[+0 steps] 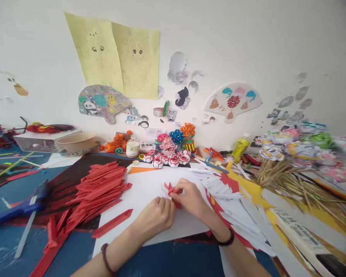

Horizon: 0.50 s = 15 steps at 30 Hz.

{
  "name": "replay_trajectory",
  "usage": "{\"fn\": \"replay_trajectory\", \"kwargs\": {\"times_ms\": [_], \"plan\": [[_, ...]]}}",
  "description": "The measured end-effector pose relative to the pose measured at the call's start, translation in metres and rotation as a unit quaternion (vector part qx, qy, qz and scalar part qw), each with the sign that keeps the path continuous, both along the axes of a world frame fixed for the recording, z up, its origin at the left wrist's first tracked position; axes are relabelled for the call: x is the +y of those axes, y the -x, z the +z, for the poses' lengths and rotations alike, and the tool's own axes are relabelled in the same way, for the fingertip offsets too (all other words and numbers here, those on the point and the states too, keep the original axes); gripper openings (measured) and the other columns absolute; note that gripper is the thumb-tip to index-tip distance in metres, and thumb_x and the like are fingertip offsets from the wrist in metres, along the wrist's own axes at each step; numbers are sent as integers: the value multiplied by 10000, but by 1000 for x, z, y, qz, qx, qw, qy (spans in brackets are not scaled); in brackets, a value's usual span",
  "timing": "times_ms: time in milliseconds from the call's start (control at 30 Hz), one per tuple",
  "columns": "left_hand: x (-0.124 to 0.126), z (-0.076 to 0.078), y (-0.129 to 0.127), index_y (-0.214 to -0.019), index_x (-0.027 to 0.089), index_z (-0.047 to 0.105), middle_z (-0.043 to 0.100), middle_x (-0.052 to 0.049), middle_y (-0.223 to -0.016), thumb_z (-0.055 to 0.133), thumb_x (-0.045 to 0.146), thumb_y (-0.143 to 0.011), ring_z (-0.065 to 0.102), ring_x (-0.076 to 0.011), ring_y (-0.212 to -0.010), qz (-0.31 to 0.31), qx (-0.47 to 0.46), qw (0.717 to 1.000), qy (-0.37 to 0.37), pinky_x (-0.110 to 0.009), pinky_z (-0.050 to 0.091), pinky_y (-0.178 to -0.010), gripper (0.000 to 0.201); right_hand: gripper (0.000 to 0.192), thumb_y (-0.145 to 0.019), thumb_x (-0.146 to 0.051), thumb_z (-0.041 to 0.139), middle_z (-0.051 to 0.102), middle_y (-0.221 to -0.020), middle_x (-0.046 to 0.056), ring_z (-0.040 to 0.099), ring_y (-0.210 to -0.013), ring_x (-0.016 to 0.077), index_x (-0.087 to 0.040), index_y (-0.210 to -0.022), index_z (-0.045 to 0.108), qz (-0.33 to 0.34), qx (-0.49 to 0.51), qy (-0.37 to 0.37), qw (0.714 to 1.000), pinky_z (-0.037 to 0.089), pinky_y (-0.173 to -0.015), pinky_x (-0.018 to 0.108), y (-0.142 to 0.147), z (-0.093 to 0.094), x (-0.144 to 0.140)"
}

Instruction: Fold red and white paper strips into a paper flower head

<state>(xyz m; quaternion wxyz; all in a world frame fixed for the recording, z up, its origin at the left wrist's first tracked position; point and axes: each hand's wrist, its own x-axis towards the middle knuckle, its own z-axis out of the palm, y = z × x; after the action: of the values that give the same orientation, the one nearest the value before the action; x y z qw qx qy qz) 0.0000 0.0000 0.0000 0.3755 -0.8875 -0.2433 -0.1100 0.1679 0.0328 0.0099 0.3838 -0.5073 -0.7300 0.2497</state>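
My left hand (157,215) and my right hand (192,200) meet over a white sheet (141,192) on the table. Both pinch a small folded red paper piece (172,191), part white, which sticks up between the fingertips. A pile of folded red paper strips (99,186) lies just left of the sheet. One loose red strip (112,228) rests on the sheet's left edge near my left wrist.
A blue glue gun (23,207) lies at the left. Finished red-and-white paper flowers (167,159) and a small jar (132,148) stand behind the sheet. White and red paper scraps (236,200) spread to the right, with flowers on wooden sticks (291,169) beyond. A yellow glue bottle (240,148) stands by the wall.
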Motion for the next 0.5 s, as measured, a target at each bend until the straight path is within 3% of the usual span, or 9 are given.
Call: {"fn": "replay_trajectory", "kwargs": {"times_ms": [167,333,400,500], "plan": [[0,1,-1,-844,100,533,541,-27,-643,444,40,-855,523,-182,-504,-15,0,1000,-14,-324,324,-456,108,143,-731,-208,704,592,-621,-5,517,-596,124,-155,-599,697,80,96,92,988,358,-566,244,-12,-3,12],[2,2,2,-763,143,489,505,-8,-611,472,57,-853,483,-166,-475,-48,-22,998,-37,-324,284,-442,126,272,-700,-374,743,524,-492,-32,408,-478,92,-135,-591,671,148,197,261,933,288,-506,250,-22,-1,17],[3,2,4,-757,147,484,494,-4,-601,474,61,-856,475,-165,-470,-49,-35,997,-44,-325,276,-441,132,274,-694,-385,746,566,-522,-16,446,-500,103,-134,-605,678,165,197,269,928,313,-522,253,-24,1,17],[3,1,4,-757,137,497,500,-7,-599,476,57,-852,470,-159,-464,-50,-36,997,-50,-323,270,-441,125,206,-685,-343,752,658,-635,17,546,-606,140,-142,-658,721,140,135,188,963,377,-584,258,-25,5,16]]}}
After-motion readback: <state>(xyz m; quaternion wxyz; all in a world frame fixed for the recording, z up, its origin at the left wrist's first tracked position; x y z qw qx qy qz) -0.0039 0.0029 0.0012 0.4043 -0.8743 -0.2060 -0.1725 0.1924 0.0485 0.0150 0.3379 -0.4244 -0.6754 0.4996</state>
